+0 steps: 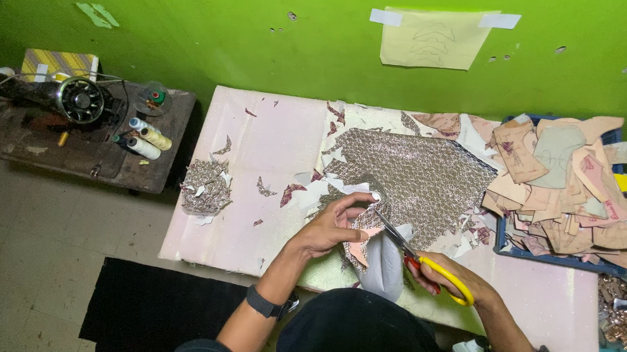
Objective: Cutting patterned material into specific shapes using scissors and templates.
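The left hand [336, 225] pinches a small patterned piece [365, 235] between thumb and curled fingers. The right hand [447, 279] is closed through the yellow handles of the scissors [425, 262], whose blades run up-left from it into the piece's right edge. Beyond, on the tabletop [264, 150], lies the large patterned sheet [420, 176]; at right, a blue tray [503, 244] heaped with pinkish cut shapes [570, 186].

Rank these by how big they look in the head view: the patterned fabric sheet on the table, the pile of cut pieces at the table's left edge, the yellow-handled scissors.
1. patterned fabric sheet, clearly largest.
2. pile of cut pieces and yellow-handled scissors in the right hand: similar extent; the scissors sit nearer the camera, so unranked.
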